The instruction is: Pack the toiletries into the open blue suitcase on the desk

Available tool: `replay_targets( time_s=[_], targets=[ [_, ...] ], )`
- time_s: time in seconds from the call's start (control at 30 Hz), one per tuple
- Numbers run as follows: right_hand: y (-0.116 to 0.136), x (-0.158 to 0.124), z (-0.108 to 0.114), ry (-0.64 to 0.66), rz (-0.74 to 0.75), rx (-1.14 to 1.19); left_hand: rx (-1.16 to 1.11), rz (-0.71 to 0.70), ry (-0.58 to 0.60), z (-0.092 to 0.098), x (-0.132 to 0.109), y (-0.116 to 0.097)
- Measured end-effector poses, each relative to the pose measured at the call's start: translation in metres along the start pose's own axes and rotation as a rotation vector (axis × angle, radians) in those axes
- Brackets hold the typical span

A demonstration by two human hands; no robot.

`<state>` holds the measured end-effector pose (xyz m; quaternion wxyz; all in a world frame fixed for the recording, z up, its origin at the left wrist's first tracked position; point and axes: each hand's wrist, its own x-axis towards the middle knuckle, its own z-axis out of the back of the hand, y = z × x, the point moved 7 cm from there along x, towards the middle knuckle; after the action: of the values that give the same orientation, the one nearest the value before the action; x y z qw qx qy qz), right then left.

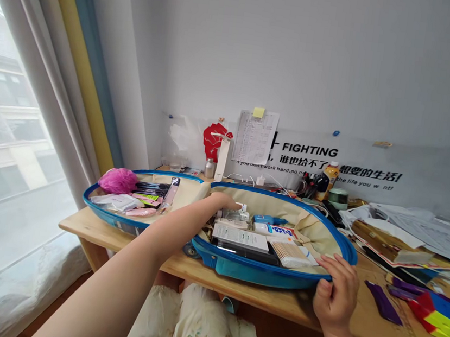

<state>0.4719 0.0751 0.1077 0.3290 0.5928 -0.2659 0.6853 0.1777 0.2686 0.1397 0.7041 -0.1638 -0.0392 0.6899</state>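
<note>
An open blue suitcase (269, 275) with a beige lining lies spread on a wooden desk. My left hand (224, 202) reaches into its right half, fingers closed at a small clear bottle (241, 208) with a white cap; the fingertips are partly hidden. My right hand (339, 292) holds the suitcase's front right rim, fingers over the edge and thumb outside. Near it lies a pack of cotton swabs (290, 253). Beside that are a white box (241, 238), a toothpaste tube (275, 230) and a blue bottle (268, 220).
The left half holds a pink bath puff (118, 181), a white packet (118, 202) and several slim packages. Behind stand a white lamp (222, 160) and an orange bottle (327, 181). Papers (409, 235), a purple item (383, 303) and colourful blocks (442, 318) lie at right.
</note>
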Motion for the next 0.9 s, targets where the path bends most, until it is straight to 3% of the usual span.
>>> replay_targets(
  time_s=[0.17, 0.4, 0.53, 0.63, 0.77, 0.9],
  targets=[
    [0.0, 0.0, 0.0, 0.01, 0.015, 0.003, 0.087, 0.063, 0.117, -0.011, -0.004, 0.005],
    [-0.001, -0.001, 0.0, 0.015, -0.004, -0.008, 0.064, 0.024, 0.11, -0.009, -0.007, 0.002],
    [-0.003, -0.001, 0.0, 0.025, -0.02, -0.01, 0.024, 0.004, 0.075, 0.002, -0.009, 0.004],
    [-0.004, -0.002, -0.001, 0.039, -0.025, -0.023, -0.004, -0.046, -0.039, 0.025, -0.016, 0.009],
    [-0.003, -0.002, -0.001, 0.019, 0.0, -0.027, -0.01, -0.072, -0.309, 0.072, -0.034, 0.045],
    [-0.006, -0.003, -0.002, 0.032, -0.015, -0.033, 0.058, 0.072, -0.417, 0.104, -0.055, 0.124]
  ],
)
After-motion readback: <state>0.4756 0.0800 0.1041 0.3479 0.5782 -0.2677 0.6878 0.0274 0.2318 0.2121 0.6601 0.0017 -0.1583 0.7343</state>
